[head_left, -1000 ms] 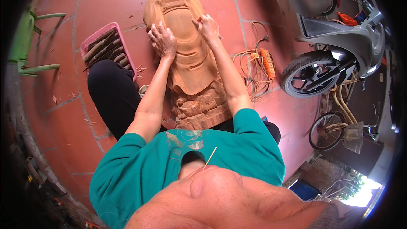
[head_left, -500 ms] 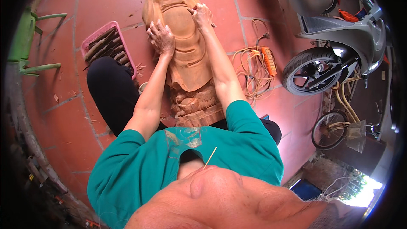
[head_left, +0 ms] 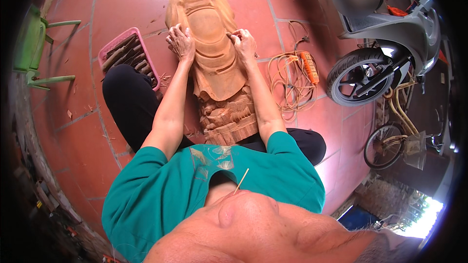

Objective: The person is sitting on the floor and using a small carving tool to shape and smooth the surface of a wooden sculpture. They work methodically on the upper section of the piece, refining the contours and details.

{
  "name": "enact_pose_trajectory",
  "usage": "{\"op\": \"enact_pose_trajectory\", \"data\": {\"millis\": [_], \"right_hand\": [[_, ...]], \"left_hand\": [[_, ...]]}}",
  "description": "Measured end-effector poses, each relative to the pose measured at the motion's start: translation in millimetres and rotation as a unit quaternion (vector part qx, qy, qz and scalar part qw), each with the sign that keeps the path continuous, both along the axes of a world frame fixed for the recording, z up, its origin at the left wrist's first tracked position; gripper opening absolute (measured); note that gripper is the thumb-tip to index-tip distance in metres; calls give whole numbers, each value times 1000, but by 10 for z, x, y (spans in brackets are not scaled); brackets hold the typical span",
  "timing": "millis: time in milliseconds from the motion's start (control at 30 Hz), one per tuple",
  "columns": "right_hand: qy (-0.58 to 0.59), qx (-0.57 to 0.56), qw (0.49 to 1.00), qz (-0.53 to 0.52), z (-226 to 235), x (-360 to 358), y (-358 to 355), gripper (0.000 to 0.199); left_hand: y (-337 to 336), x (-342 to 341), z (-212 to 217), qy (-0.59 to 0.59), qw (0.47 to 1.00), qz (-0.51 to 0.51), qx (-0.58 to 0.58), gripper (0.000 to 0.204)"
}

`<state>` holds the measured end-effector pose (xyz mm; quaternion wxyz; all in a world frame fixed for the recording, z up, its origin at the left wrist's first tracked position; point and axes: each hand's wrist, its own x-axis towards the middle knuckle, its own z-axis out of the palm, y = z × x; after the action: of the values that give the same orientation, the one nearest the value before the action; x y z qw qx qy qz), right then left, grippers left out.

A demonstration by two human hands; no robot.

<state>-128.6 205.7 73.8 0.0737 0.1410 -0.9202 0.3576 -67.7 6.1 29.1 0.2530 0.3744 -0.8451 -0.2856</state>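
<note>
Pinched between the thumb and fingers of the right hand (head_left: pixel 245 44), a small dark piece (head_left: pixel 229 35) is being held at the right side of the wooden figure (head_left: pixel 209 53), while the left hand (head_left: pixel 182 45) is being rested on the opposite side with its fingers parted, nothing being clasped in it. The figure is being supported on its back by the red tiled floor (head_left: pixel 122 0), its carved base (head_left: pixel 228 117) being pointed toward the lap. As far as can be judged, the shaping is being carried on at a well-advanced stage: the rounded belly, the robe folds and the busy base are already being shown in relief, and only finer work on the surface seems to be left. How much of that is being left is not being revealed. The far end of the figure is being cut off by the upper edge, and its underside is being hidden. The small dark piece is being mostly covered by the fingers (tool or scrap, it cannot be told). Tools (head_left: pixel 122 53) in the pink basket (head_left: pixel 134 30) are being partly blocked by the knee (head_left: pixel 122 80), their tips being hard to make out.
</note>
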Motion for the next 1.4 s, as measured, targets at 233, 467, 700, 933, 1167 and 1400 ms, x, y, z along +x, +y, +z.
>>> {"op": "enact_pose_trajectory", "data": {"millis": [233, 467, 700, 933, 1167, 1400], "right_hand": [[49, -13, 998, -22, -102, -132, 8, 10], [108, 71, 991, 23, -95, -471, -268, 14], [67, 56, 996, 29, -82, -801, -525, 19], [25, 41, 996, 70, -28, -229, 63, 15], [87, 79, 992, 44, -81, -598, -421, 17], [101, 108, 988, 46, -77, -668, -574, 24]], "left_hand": [[50, 31, 67, -15, 1000, -3, -15, 39], [24, 29, 35, -4, 999, -4, -36, 39], [-15, -42, -90, 19, 998, -9, -56, 39], [-16, 5, -78, 15, 999, 3, -46, 39], [23, 26, -4, 2, 999, -5, -39, 39], [-42, 5, -64, 28, 999, -3, -43, 37]]}}
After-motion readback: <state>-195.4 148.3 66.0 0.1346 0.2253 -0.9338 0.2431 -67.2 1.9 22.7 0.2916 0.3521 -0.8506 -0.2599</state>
